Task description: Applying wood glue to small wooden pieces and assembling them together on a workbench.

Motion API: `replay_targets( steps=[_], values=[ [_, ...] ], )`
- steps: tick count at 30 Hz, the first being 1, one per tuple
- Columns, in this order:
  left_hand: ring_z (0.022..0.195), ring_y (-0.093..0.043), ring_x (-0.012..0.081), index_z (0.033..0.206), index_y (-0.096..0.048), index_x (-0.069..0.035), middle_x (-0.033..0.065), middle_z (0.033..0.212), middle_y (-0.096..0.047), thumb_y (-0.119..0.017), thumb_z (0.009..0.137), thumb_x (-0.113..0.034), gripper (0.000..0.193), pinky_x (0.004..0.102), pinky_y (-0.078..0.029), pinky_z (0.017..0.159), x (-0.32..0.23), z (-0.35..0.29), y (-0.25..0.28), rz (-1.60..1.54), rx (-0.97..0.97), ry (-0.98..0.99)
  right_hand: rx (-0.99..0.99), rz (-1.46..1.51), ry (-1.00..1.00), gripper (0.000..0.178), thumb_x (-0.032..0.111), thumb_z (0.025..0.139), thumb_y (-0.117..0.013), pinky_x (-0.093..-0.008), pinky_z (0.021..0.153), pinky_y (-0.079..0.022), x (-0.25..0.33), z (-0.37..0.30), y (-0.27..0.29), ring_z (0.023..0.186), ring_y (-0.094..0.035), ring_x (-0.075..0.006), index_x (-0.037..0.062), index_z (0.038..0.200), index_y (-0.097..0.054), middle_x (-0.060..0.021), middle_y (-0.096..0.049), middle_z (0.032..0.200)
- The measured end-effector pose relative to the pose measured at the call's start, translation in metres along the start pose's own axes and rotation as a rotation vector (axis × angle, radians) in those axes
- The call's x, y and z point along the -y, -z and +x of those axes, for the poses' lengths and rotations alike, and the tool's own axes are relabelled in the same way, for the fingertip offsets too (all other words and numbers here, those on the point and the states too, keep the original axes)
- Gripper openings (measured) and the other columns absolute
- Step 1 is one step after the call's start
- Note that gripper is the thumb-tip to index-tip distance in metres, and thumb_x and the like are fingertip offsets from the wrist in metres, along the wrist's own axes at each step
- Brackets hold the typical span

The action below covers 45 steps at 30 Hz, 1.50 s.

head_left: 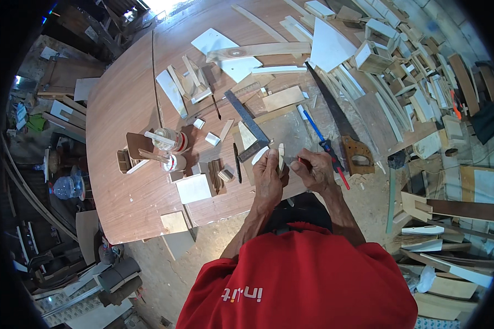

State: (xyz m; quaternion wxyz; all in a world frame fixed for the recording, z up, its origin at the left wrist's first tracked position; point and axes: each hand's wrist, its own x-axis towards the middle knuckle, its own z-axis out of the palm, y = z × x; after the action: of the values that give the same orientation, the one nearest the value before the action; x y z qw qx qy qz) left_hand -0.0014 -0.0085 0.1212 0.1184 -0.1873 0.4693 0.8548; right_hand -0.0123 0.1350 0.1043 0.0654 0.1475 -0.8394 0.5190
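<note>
At the near edge of the workbench, my left hand [269,176] pinches a small pale wooden piece [281,156] upright between thumb and fingers. Close by on its right, my right hand [316,173] is closed in a fist. A little red shows at its fingertips, but what it grips is mostly hidden. Beyond my left hand lies a metal try square [248,119]. A dark, slim pen-like tool [237,163] rests left of that hand. Just right of my right hand are a blue-handled tool [314,125] and a handsaw [335,107] with a wooden handle.
Left on the bench stand a jar [175,141] and a smaller white pot [175,163] with sticks across them. Small wood blocks and a white-faced block [194,189] lie nearer. White boards [331,46] and stacked offcuts crowd the far right. A water bottle [66,187] stands off the bench's left side.
</note>
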Motion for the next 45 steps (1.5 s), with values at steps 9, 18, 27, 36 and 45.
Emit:
replay_targets(
  steps=[9,18,27,36,45],
  values=[
    [0.043,-0.034,0.0045,0.088,-0.055,-0.007,-0.0028,0.058,-0.044,-0.043,0.101,-0.03,0.03,0.0204,-0.023,0.038,0.001,-0.003,-0.001,-0.057,0.09,0.039,-0.051,0.011,0.088,0.046,0.049,0.086,-0.061,-0.0349,0.043,-0.039,-0.015,0.004,-0.005,0.045,-0.052,-0.0239,0.0075,0.067,-0.056,-0.008,-0.048,0.052],
    [0.044,-0.033,0.0048,0.081,-0.052,-0.009,-0.0045,0.058,-0.04,-0.045,0.1,-0.032,0.031,0.0204,-0.024,0.04,-0.002,-0.009,0.002,0.198,0.035,-0.1,-0.191,0.296,-0.296,0.032,0.026,0.092,-0.055,-0.0265,0.047,-0.033,-0.047,-0.006,-0.006,0.052,-0.04,-0.0071,-0.0003,0.075,-0.059,-0.0006,-0.042,0.053],
    [0.042,-0.032,0.004,0.082,-0.052,-0.01,-0.0038,0.056,-0.043,-0.044,0.1,-0.03,0.028,0.0206,-0.023,0.037,0.001,0.0,-0.001,-0.012,0.054,-0.065,0.022,0.06,-0.008,0.039,0.042,0.088,-0.061,-0.0331,0.045,-0.038,0.002,0.006,0.005,0.046,-0.05,-0.0195,0.0045,0.075,-0.058,-0.0054,-0.048,0.051],
    [0.043,-0.033,0.0034,0.084,-0.053,-0.009,-0.003,0.058,-0.045,-0.042,0.101,-0.027,0.028,0.0204,-0.023,0.037,0.005,-0.004,-0.005,0.001,0.059,-0.051,0.008,0.014,0.003,0.045,0.048,0.087,-0.06,-0.0357,0.045,-0.04,-0.008,0.001,-0.002,0.047,-0.053,-0.0271,0.0068,0.071,-0.056,-0.0092,-0.049,0.052],
    [0.046,-0.033,0.0048,0.084,-0.052,-0.01,-0.0034,0.059,-0.043,-0.045,0.1,-0.03,0.027,0.0214,-0.024,0.04,-0.008,-0.022,-0.021,0.026,0.177,-0.176,-0.184,0.148,-0.401,0.043,0.038,0.095,-0.05,-0.031,0.046,-0.036,-0.064,-0.015,-0.002,0.048,-0.046,-0.0146,0.0037,0.068,-0.052,-0.0044,-0.047,0.055]
  ],
)
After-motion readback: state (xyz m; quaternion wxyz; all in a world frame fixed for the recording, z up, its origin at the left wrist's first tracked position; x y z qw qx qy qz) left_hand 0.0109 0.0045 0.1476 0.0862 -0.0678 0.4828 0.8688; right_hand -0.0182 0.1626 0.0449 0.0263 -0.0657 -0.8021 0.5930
